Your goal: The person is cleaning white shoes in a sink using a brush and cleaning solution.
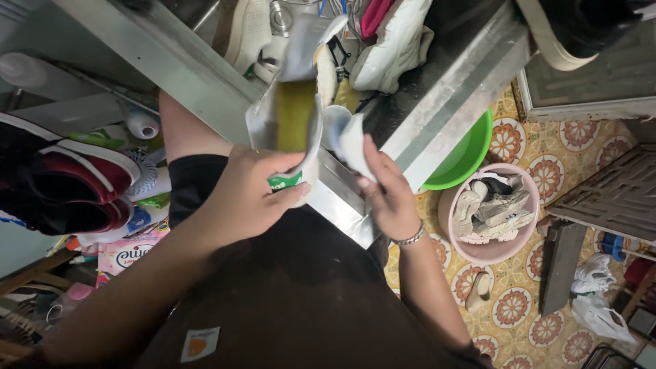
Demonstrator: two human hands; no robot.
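Looks like a small shoe-cleaning setup, probably in the back of a home or a tiny shop. There's a metal sink counter [437, 96] with white sneakers [389, 41] piled in the basin at the far side. On the right, down on the patterned tile floor [547, 171], a pink basin [488, 249] holds more pale sneakers, with a green basin [471, 154] tucked under the counter beside it. More white shoes [593, 273] lie further right by a wooden crate [615, 198]. On the left, dark red and black sneakers [61, 184] sit on a shelf, with detergent-type packets [130, 253] and bottles [140, 123] cluttered just beyond them.
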